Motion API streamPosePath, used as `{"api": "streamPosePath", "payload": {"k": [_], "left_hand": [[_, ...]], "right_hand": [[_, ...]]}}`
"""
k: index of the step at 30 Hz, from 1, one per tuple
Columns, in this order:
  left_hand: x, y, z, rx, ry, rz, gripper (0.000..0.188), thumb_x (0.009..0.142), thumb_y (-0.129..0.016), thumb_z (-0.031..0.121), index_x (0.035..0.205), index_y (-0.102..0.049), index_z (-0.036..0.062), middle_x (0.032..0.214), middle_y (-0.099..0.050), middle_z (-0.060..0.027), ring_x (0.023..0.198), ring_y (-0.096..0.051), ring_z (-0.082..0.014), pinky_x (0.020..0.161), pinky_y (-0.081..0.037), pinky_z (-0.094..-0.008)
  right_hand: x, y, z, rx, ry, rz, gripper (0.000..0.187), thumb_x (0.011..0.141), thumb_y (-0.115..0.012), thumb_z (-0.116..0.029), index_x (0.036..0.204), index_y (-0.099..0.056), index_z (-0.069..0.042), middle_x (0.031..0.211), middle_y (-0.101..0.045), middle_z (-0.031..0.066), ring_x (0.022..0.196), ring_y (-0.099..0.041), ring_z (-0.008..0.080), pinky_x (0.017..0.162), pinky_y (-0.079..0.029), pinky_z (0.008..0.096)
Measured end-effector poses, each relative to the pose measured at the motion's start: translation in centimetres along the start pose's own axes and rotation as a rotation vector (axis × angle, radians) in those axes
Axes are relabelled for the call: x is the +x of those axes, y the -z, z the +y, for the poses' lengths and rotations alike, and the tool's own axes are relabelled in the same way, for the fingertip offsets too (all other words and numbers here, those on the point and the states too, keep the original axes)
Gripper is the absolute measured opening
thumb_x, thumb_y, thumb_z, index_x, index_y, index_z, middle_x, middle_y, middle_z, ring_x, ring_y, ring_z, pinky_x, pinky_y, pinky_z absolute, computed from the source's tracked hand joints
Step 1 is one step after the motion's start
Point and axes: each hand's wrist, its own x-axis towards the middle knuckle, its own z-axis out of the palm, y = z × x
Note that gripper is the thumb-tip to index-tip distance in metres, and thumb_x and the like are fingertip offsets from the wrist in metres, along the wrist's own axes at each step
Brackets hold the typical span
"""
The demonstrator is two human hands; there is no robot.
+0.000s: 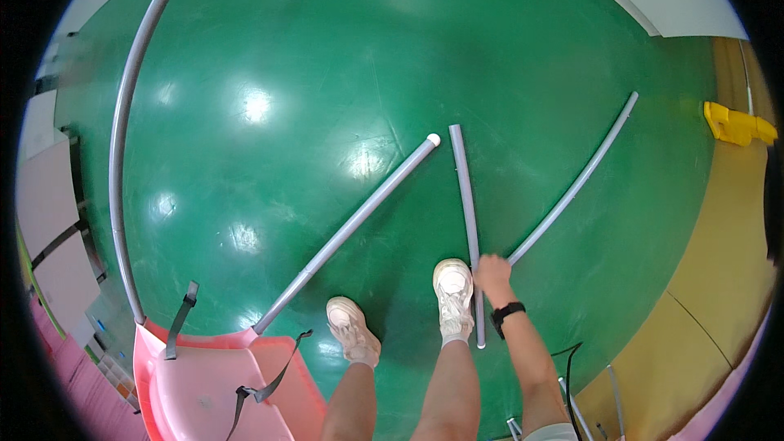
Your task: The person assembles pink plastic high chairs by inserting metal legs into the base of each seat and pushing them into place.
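My right hand [493, 276], with a dark band [510, 310] on its wrist, is low beside my right shoe [453, 282]. Its fingers are curled in at the near end of a slanting grey tube [576, 186], hiding that end. A second grey tube [466, 196] runs between the hand and the shoe, close against both; whether the fingers touch it, I cannot tell. Left of my feet lies a pink plastic seat [212, 380] with dark buckled straps [260, 394]. From it extend a white-capped grey tube [351, 224] and a long grey tube [122, 139]. My left hand is out of the picture.
Glossy green floor [310, 82] lies under everything. My left shoe [353, 328] stands near the seat. More tubes [574, 408] and a black cable [570, 367] are at lower right. A yellow object [739, 124] sits at the far right by tan flooring [694, 278]. White panels stand along the left.
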Motion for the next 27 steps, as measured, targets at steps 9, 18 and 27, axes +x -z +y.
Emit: {"api": "streamPosePath", "payload": {"k": [9, 18, 27], "left_hand": [[3.4, -0.7, 1.0, -0.123, -0.022, -0.022, 0.07, 0.08, -0.071, 0.027, 0.13, -0.038, -0.0099, 0.125, -0.048, -0.0288, 0.117, -0.05, -0.0267, 0.098, -0.043, -0.0338], [43.6, -38.6, 9.6, -0.259, -0.036, -0.103, 0.077, 0.08, -0.073, 0.03, 0.134, -0.037, -0.0107, 0.128, -0.048, -0.0299, 0.119, -0.05, -0.0265, 0.099, -0.043, -0.0328], [60.1, -58.0, 22.8, 0.076, -0.732, 0.16, 0.039, 0.081, -0.061, 0.008, 0.05, -0.039, 0.0017, 0.046, -0.04, -0.0122, 0.052, -0.043, -0.0301, 0.062, -0.035, -0.0444]], "right_hand": [[13.1, 12.0, -9.0, 0.271, -0.11, 0.656, 0.037, 0.09, -0.059, -0.033, 0.102, -0.047, 0.0, 0.106, -0.054, 0.0193, 0.099, -0.056, 0.0358, 0.078, -0.048, 0.048], [72.4, -6.6, -11.8, 0.789, 0.103, 0.429, 0.043, 0.098, -0.045, -0.025, 0.129, -0.03, 0.002, 0.096, -0.06, 0.0299, 0.087, -0.058, 0.0502, 0.07, -0.045, 0.053], [69.9, -5.4, -16.1, 0.623, 0.251, 0.227, 0.058, 0.096, -0.048, -0.017, 0.142, -0.017, 0.0, 0.111, -0.056, 0.0319, 0.099, -0.057, 0.0477, 0.086, -0.045, 0.0509]]}}
